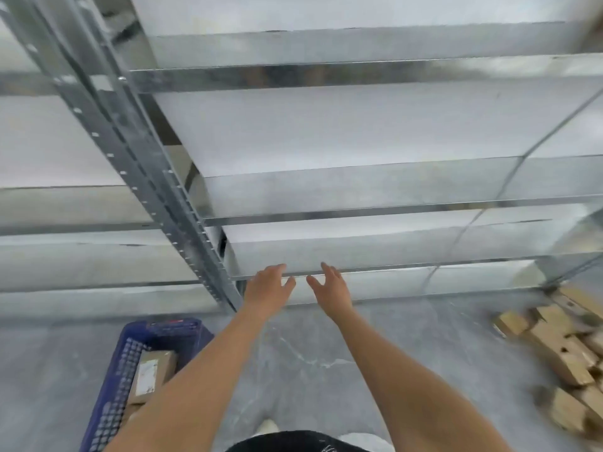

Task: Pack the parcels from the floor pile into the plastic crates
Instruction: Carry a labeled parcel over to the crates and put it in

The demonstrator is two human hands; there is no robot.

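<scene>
Both my arms stretch forward over the grey floor toward the lowest shelf of a metal rack. My left hand and my right hand hang side by side with fingers spread and loose, holding nothing. A blue plastic crate stands on the floor at the lower left, under my left forearm, with a brown cardboard parcel bearing a white label inside it. The pile of brown parcels lies on the floor at the far right.
A galvanised metal rack with several shelves fills the upper view; its perforated upright runs diagonally down to the floor just left of my left hand. Grey floor lies between crate and pile.
</scene>
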